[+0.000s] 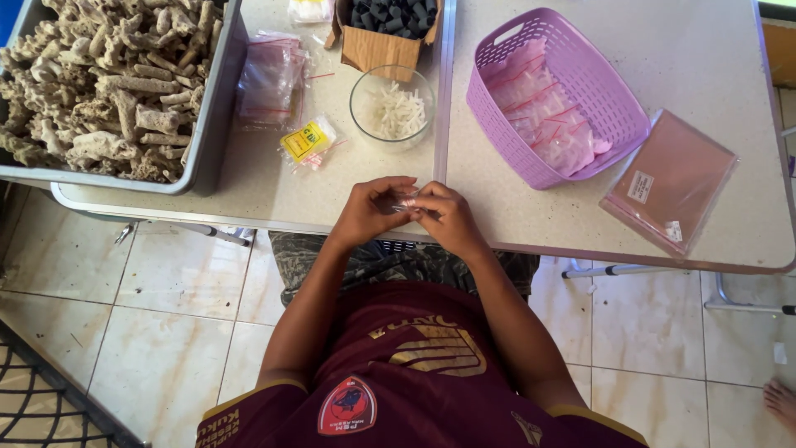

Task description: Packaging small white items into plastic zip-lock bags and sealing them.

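Pinching a small clear plastic piece (405,203), the left hand (371,209) and the right hand (444,214) are being held together at the near edge of the table (705,58). The piece is being gripped between the fingertips of both hands, with the fingers curled closed around it; it is too small for its exact kind to be told.

At 12 o'clock from the hands, a glass bowl (362,106) is standing on the table, and short white pieces (400,112) are lying in it. Beyond the bowl, a cardboard box (373,50) is being used to hold dark cylindrical pieces (394,15).

At 1 o'clock, a lilac plastic basket (597,83) is sitting tilted, and clear bags with red strips (543,116) are lying inside it. At 3 o'clock, a flat stack of clear bags (672,178) is lying just beside the basket.

At 10 o'clock, a grey tray (217,99) is filled with pale, branching coral-like rubble (108,83). Between the tray and the bowl, a pile of small zip bags (269,79) and a small bag with a yellow label (307,141) are lying.

At the lower right corner, part of another person's bare foot (781,401) is showing on the tiled floor (166,332).
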